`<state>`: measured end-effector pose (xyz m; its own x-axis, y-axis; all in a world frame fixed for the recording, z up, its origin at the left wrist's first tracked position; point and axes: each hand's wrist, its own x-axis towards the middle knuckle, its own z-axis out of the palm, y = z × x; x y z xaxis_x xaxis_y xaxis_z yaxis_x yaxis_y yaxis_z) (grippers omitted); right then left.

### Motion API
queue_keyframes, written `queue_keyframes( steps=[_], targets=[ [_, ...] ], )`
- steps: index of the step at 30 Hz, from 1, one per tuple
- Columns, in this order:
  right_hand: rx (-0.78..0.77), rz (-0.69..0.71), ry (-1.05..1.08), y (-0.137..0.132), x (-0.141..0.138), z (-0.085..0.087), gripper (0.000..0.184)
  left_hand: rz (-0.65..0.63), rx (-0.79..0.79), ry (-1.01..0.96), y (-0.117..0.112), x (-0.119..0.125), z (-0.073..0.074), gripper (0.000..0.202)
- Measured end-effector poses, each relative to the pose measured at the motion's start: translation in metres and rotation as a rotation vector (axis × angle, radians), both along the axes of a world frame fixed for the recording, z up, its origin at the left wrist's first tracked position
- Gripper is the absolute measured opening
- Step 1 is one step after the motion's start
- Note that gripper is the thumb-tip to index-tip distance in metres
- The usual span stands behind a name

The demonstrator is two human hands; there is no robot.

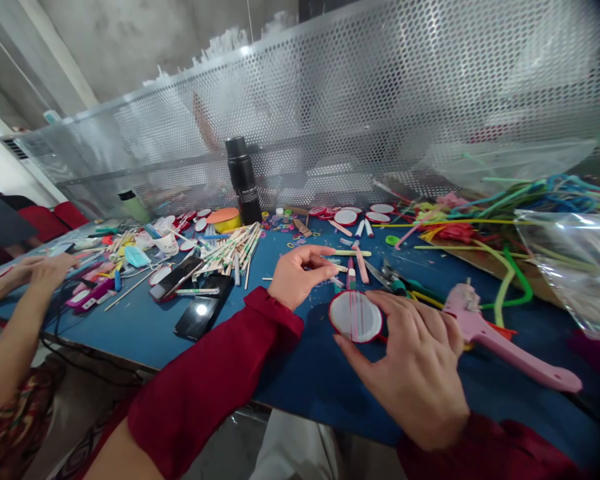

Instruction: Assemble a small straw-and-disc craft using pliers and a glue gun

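My right hand (410, 360) grips a round white disc (344, 313) with a red rim, thumb and fingers at its right edge. Clear, pinkish strips (361, 313) cross the disc's face. Beyond it, my left hand (303, 275) reaches over the table, thumb and forefinger curved with their tips apart. A pale yellow-green stick (354, 253) lies at the forefinger tip, and the end of a cream stick (341, 268) shows by the thumb; contact is unclear. Close by lie a pink marker (362, 267), a second marker (351, 275) and pliers (395, 277).
A pink glue gun (510, 347) lies right of my right hand, before pipe cleaners (510, 280) and a clear plastic bag (575, 273). Left are a phone (205, 310), a stick pile (235, 250) and a black bottle (243, 180). Another person's hands (50, 270) work far left.
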<state>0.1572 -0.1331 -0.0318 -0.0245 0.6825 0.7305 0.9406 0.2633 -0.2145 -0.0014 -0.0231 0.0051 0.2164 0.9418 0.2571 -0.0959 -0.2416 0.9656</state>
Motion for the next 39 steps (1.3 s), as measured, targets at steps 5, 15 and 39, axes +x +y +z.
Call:
queue_keyframes(
  steps=[5, 15, 39],
  targets=[
    [0.009, 0.033, 0.006, 0.0001, 0.0002, -0.0002, 0.051, -0.007, 0.019, 0.017, 0.0007, -0.0002, -0.0008, 0.035],
    [0.072, 0.061, 0.019, 0.0034, -0.0006, -0.0025, 0.052, -0.004, 0.067, 0.078, -0.0002, 0.0016, -0.0028, 0.032],
    [0.07, 0.07, 0.014, 0.0038, -0.0012, -0.0035, 0.055, 0.013, 0.092, 0.115, -0.0005, 0.0018, -0.0046, 0.026]
  ],
)
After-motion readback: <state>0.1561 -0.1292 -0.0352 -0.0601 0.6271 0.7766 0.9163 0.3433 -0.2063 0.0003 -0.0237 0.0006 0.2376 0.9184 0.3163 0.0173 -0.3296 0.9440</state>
